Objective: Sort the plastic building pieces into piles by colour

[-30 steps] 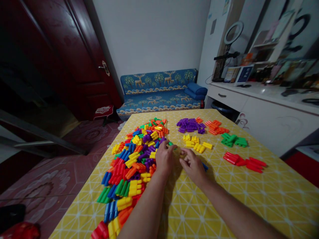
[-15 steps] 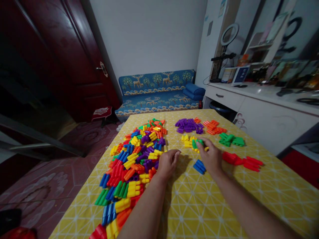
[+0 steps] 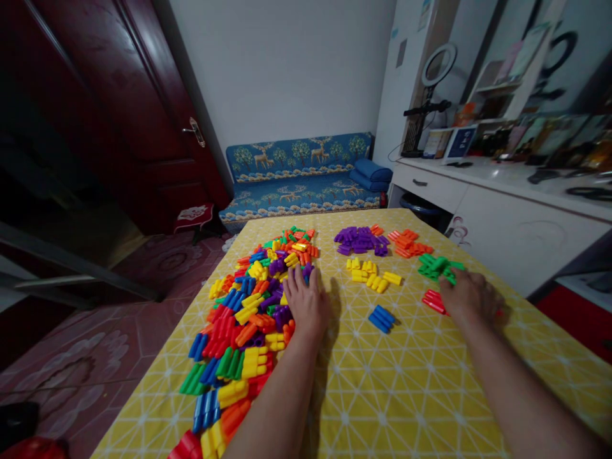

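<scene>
My left hand point(image 3: 307, 305) lies over the right edge of a mixed pile of plastic building blocks point(image 3: 224, 328), its fingers spread near purple and blue pieces. What lies beneath its fingertips is hidden. On the right, my right hand point(image 3: 471, 298) is at the green blocks point(image 3: 435, 266), fingers bent around a green block point(image 3: 451, 275) that is mostly covered. Red blocks point(image 3: 434, 301) lie partly under this hand. Between the hands are a blue block point(image 3: 382, 319) and a group of yellow blocks point(image 3: 375, 280).
Purple blocks point(image 3: 361, 240) and orange blocks point(image 3: 408, 243) lie in groups toward the far end of the table with its yellow patterned cloth point(image 3: 368, 395). Beyond it stands a blue patterned sofa point(image 3: 296, 182). A white cabinet point(image 3: 516, 220) is at the right.
My right hand has moved right from the yellow group to the green group with the green block. My left hand has shifted slightly left onto the pile, its fingers opening from a curl.
</scene>
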Demonstrator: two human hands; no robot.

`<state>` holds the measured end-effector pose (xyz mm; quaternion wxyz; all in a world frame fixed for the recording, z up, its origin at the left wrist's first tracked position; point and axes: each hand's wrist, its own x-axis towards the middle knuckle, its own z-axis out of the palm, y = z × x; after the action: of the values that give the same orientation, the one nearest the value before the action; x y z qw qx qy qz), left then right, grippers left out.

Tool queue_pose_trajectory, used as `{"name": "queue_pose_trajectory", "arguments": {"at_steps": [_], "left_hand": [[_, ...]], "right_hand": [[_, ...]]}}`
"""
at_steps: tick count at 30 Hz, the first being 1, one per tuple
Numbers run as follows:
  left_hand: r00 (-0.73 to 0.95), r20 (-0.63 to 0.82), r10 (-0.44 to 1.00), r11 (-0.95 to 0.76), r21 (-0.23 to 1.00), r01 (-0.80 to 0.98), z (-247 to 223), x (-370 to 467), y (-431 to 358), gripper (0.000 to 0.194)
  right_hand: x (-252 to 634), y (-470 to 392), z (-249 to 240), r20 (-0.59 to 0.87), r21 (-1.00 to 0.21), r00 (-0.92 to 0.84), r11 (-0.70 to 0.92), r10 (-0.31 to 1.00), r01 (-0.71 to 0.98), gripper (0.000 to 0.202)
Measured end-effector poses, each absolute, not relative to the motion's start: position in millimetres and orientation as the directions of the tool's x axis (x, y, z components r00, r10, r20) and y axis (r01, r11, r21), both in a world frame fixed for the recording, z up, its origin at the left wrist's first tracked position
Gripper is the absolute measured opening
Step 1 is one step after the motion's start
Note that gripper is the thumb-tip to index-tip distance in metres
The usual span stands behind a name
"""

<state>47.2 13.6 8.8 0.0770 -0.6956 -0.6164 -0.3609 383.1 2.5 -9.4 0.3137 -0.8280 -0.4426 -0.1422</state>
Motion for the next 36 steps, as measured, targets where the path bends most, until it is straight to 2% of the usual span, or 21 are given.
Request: {"name": "queue_pose_trajectory", "arguments": {"at_steps": [2,4,6,9,11,13,17,21,25,29,32,36], "left_hand": [[-0.065,0.553,0.831,-0.129,0.304,0.944,6.5,47.4,14.4,0.046],[-0.059,0.518,0.853,-0.104,0.279,0.955,4.7,46.9,15.7,0.039],[-0.036,0.507,0.861,-0.12,0.271,0.955,4.6,45.0,16.9,0.033],[0.02,0.532,0.846,-0.211,0.3,0.93,6.7,40.8,18.2,0.033],[0.048,0.578,0.815,-0.305,0.357,0.883,8.0,39.2,18.9,0.03],[0.069,0.622,0.78,-0.42,0.439,0.794,8.0,39.8,19.2,0.026],[0.175,0.608,0.775,-0.596,0.609,0.523,4.3,45.0,18.2,0.027],[0.109,0.523,0.845,-0.524,0.773,0.358,1.5,48.7,17.3,0.025],[0.057,0.44,0.896,-0.438,0.859,0.264,3.2,49.1,15.7,0.028],[0.143,0.396,0.907,-0.421,0.863,0.28,4.1,49.8,14.8,0.031],[0.182,0.369,0.911,-0.409,0.864,0.295,1.8,50.4,15.9,0.035],[0.215,0.353,0.911,-0.409,0.847,0.341,-2.7,50.4,16.3,0.038]], "right_hand": [[354.7,1.1,0.6,0.613,-0.407,0.452,-0.231,0.648,0.884,0.037],[316.9,-2.4,9.7,0.668,-0.46,0.308,0.051,0.677,0.886,0.034],[273.4,-9.0,14.7,0.644,-0.538,0.174,0.28,0.745,0.795,0.029],[212.9,-22.7,13.4,0.516,-0.615,-0.08,0.434,0.853,0.659,0.019],[186.0,-29.6,8.4,0.423,-0.627,-0.214,0.455,0.881,0.632,0.015],[173.5,-31.0,2.0,0.347,-0.635,-0.261,0.43,0.901,0.641,0.013],[177.3,-22.2,-8.3,0.314,-0.748,-0.104,0.313,0.944,0.586,0.021],[184.5,-18.2,-9.9,0.29,-0.869,0.004,0.262,0.957,0.419,0.012],[184.5,-20.4,-8.3,0.299,-0.907,0.074,0.259,0.951,0.331,0.019],[185.1,-20.9,-7.6,0.389,-0.839,0.098,0.309,0.916,0.448,0.037],[184.6,-22.2,-6.1,0.482,-0.702,0.01,0.379,0.876,0.603,0.046],[187.6,-24.9,3.9,0.493,-0.505,-0.077,0.358,0.867,0.785,0.043]]}}
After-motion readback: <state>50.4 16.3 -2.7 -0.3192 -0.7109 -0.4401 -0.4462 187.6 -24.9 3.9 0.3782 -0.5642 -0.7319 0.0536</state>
